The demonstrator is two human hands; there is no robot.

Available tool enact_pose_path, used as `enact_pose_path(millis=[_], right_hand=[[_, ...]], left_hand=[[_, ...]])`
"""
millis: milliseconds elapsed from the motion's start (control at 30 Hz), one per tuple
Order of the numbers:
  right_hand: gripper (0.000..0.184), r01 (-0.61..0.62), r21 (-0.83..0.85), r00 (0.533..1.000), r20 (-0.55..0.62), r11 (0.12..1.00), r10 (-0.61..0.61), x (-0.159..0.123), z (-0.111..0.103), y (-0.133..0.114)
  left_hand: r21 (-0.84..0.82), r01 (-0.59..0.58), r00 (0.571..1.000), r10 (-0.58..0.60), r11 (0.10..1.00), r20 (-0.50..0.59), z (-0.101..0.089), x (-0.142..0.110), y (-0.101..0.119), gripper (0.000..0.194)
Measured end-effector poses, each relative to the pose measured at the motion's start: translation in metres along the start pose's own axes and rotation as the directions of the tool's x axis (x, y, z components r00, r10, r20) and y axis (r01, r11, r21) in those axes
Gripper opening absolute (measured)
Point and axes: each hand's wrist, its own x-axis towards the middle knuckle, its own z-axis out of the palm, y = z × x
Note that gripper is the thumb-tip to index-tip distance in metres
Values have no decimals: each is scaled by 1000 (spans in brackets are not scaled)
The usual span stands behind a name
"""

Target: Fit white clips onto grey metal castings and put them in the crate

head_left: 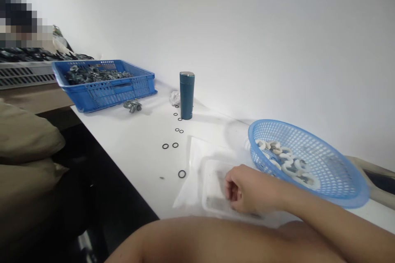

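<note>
My right hand (243,189) is over a shallow white tray (205,185), its fingers curled in and partly blurred. Whatever they may hold is hidden. Under and beside the tray lies a white plastic sheet (194,160). A bare forearm, apparently my left, crosses the bottom edge, but my left hand does not show. On the table left of the tray, a black O-ring (182,174) lies nearest, with several others trailing toward the wall. The blue perforated basket (308,131) just right of my right hand contains white rings (290,164).
A teal tumbler (187,95) stands by the wall near a crumpled clear plastic bag (175,98). Farther left, a blue crate (114,91) holds many metal parts, with a metal fitting (132,106) in front. Another person's khaki clothing (27,135) shows at the left edge.
</note>
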Motion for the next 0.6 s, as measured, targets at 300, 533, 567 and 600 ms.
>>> enact_pose_path(millis=[300,533,567,600], right_hand=[[25,23,-80,995,-93,996,-30,-16,10,-16],[22,73,-61,997,12,995,-73,1,9,2],[22,71,-58,997,28,996,-69,2,9,3],[23,65,-56,997,43,996,-63,4,8,4]], left_hand=[[86,-17,1000,17,996,-5,-2,1,-3,31],[139,-63,998,61,988,15,-4,9,-10,38],[147,-75,997,71,986,32,-4,9,-11,38],[155,-89,995,82,984,53,-3,9,-11,39]])
